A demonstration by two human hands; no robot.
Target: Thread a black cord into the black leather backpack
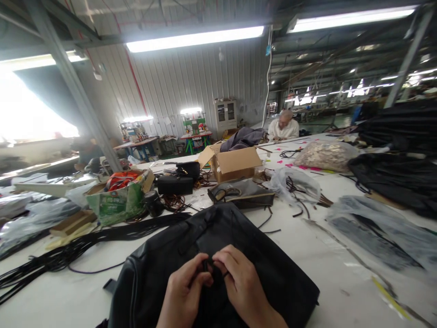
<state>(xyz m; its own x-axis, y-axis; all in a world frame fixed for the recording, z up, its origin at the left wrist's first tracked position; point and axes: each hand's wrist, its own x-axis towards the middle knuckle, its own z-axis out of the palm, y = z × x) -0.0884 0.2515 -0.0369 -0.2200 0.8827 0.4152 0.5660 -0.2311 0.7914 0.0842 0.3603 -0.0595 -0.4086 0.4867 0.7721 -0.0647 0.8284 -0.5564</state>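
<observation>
A large black bag (262, 259) lies flat on the white table right in front of me. Above its middle, my left hand (186, 284) pinches a small black piece, perhaps a cord end or strap fitting; its exact kind is too dark to make out. My right hand (239, 278) is close beside it, thumb and fingers pressed together near the same dark piece. What the right fingertips grip is hidden against the black bag. Thin black cords run over the bag's upper part, beyond my fingers.
Black cords (85, 239) stretch across the left of the table. Behind the bag are a green box (114, 205), an open cardboard box (237, 164), a grey pouch (242, 193) and plastic bags (378, 228). A person in white (283, 127) sits at the far end.
</observation>
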